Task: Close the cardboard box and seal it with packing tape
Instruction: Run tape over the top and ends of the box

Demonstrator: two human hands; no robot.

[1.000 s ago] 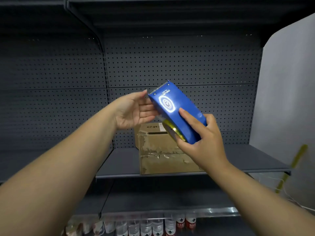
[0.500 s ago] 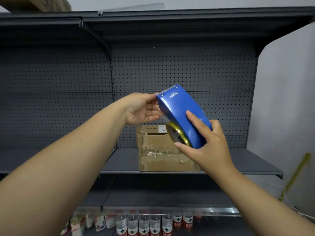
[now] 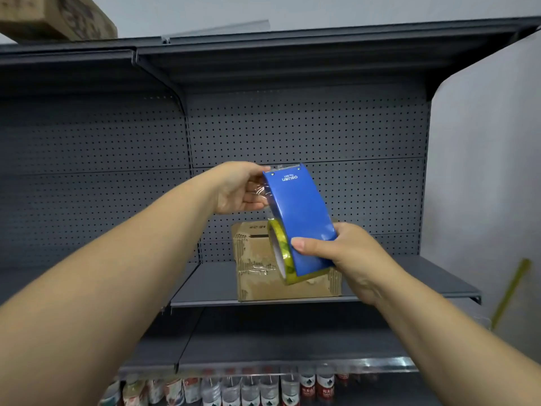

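A blue tape dispenser (image 3: 301, 218) with a yellowish roll of packing tape (image 3: 279, 253) is held up in front of me. My right hand (image 3: 342, 253) grips its lower end. My left hand (image 3: 237, 189) pinches the clear tape end at the dispenser's top edge. Behind and below them a small brown cardboard box (image 3: 257, 271) sits on the grey shelf (image 3: 210, 285), with old tape across its front. The dispenser hides the box's top right part, and I cannot tell whether its flaps are closed.
Dark pegboard (image 3: 307, 130) backs the shelving. Another cardboard box (image 3: 52, 16) rests on the top shelf at upper left. Several water bottles (image 3: 263, 388) line the bottom shelf. A white wall (image 3: 483, 171) and a yellow stick (image 3: 509, 291) stand at right.
The view has tilted upward, revealing the top shelf and upper box. The dispenser has turned more upright and my left hand now pinches the tape end at its top.
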